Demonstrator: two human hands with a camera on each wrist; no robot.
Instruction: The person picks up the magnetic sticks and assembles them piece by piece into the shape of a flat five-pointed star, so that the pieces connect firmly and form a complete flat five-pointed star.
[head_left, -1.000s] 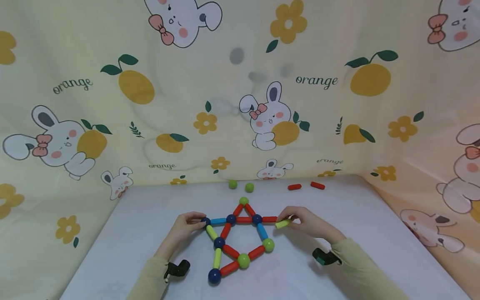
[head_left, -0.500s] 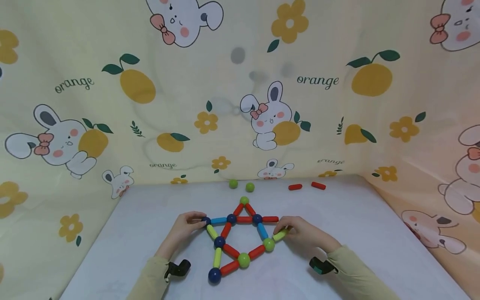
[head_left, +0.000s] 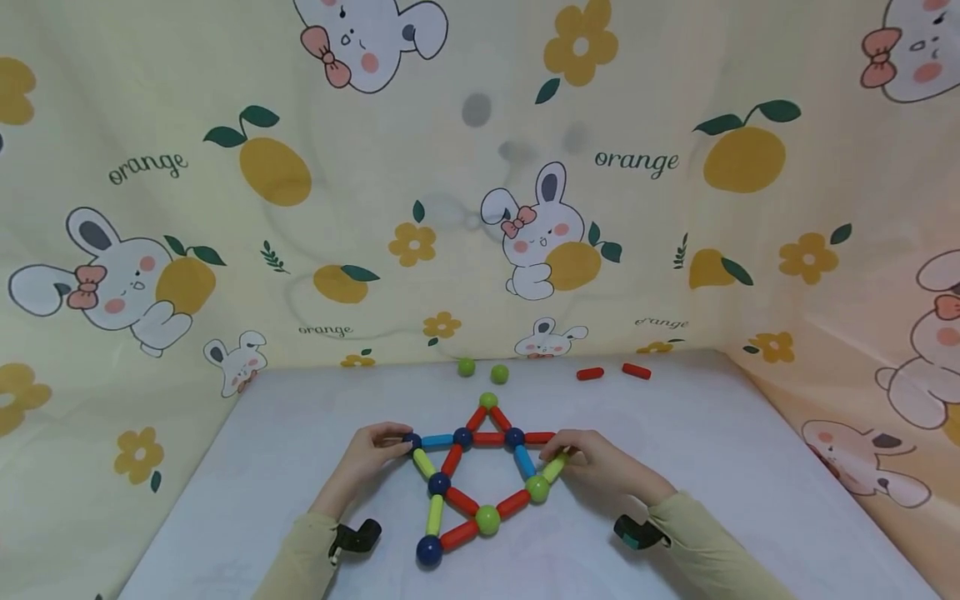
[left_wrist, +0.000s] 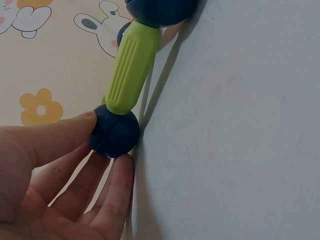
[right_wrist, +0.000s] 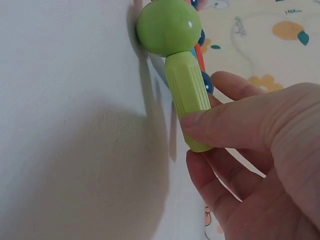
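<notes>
A flat star-like frame of magnetic rods and balls lies on the table. At its left corner my left hand (head_left: 372, 451) pinches a dark blue ball (left_wrist: 115, 132), joined to a yellow-green rod (left_wrist: 132, 70) and a blue rod (head_left: 437, 442). On the other side, my right hand (head_left: 597, 461) holds a yellow-green rod (right_wrist: 187, 95) between thumb and fingers. That rod's far end touches a green ball (right_wrist: 169, 26) at the frame's lower right. A red rod (head_left: 538, 438) points right from a dark blue ball (head_left: 514, 437), its outer tip close to my right fingers.
Two loose green balls (head_left: 467, 367) sit at the table's back edge. Two loose red rods (head_left: 590, 374) lie farther right there. A patterned cloth (head_left: 420, 167) hangs behind the white table (head_left: 300, 400). Another dark blue ball (head_left: 429, 550) forms the frame's near corner.
My right hand has brought the yellow-green rod toward me onto the lower right green ball, then swung its outer end up toward the red rod. My left hand stays on its ball.
</notes>
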